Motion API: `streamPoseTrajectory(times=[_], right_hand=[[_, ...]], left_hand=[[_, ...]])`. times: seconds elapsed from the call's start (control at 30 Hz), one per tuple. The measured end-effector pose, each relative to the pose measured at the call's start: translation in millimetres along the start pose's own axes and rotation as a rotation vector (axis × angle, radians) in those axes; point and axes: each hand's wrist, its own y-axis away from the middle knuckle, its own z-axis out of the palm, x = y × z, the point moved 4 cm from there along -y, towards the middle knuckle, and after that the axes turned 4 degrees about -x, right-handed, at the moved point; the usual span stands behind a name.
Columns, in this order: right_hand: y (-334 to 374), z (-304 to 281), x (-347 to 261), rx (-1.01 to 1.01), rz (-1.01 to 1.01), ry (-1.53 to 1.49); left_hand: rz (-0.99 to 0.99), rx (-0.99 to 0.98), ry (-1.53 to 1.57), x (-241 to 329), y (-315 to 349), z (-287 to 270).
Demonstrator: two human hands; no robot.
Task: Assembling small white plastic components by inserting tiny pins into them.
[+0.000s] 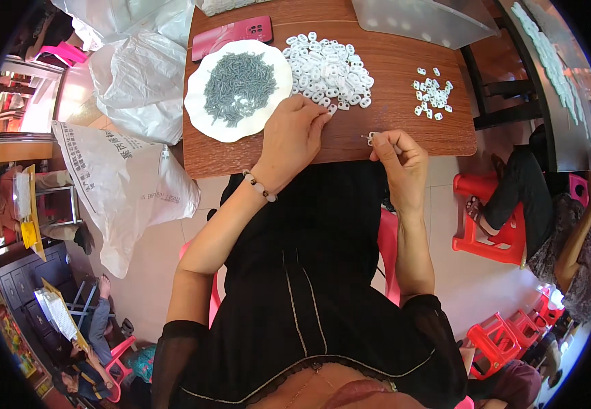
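My right hand [402, 163] is closed in a pinch on a small white two-holed plastic piece [372, 138] above the table's near edge. A thin pin-like bit sticks out to the left of that piece. My left hand [294, 133] is pinched at the near edge of a heap of similar white plastic pieces [329, 68]; what lies between its fingertips is too small to make out. Left of the heap, beside my left hand, stands a scalloped white plate [203, 119] filled with small grey pin-like parts [241, 82].
A smaller group of white pieces [433, 95] lies at the right on the brown table [404, 61]. A pink phone [230, 37] lies behind the plate, a translucent bin [425, 20] at the back. White sacks [125, 184] stand left; a person sits on a red stool [493, 238] at right.
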Motion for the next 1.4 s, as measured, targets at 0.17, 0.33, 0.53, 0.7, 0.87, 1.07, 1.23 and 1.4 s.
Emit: streamPoseTrajectory(times=[0.17,0.33,0.53,0.7,0.87,1.07,1.23,1.4], right_hand=[[-5,8,-2,-0.039,-0.017,-0.027],[-11,23,-13,-0.121,-0.017,-0.001],[-19,35,-22,-0.124,-0.134,0.059],[-18,38,-25,-0.135,-0.144,0.146],[-15,38,-24,-0.123,-0.152,0.129],[-11,40,-29,-0.127,-0.122,0.184],[-12,37,-26,-0.101,-0.148,0.200],[-12,38,-28,-0.103,-0.175,0.266]], left_hand=[[-0.611,-0.167,0.812,-14,3,3],[-0.746,-0.206,1.288,-4,11,-7],[-0.749,-0.204,1.374,1,18,-12],[-0.715,-0.184,1.357,4,20,-16],[-0.691,-0.191,1.342,9,20,-16],[-0.720,-0.182,1.326,13,21,-17],[-0.719,-0.176,1.312,11,22,-16],[-0.710,-0.161,1.258,10,23,-16]])
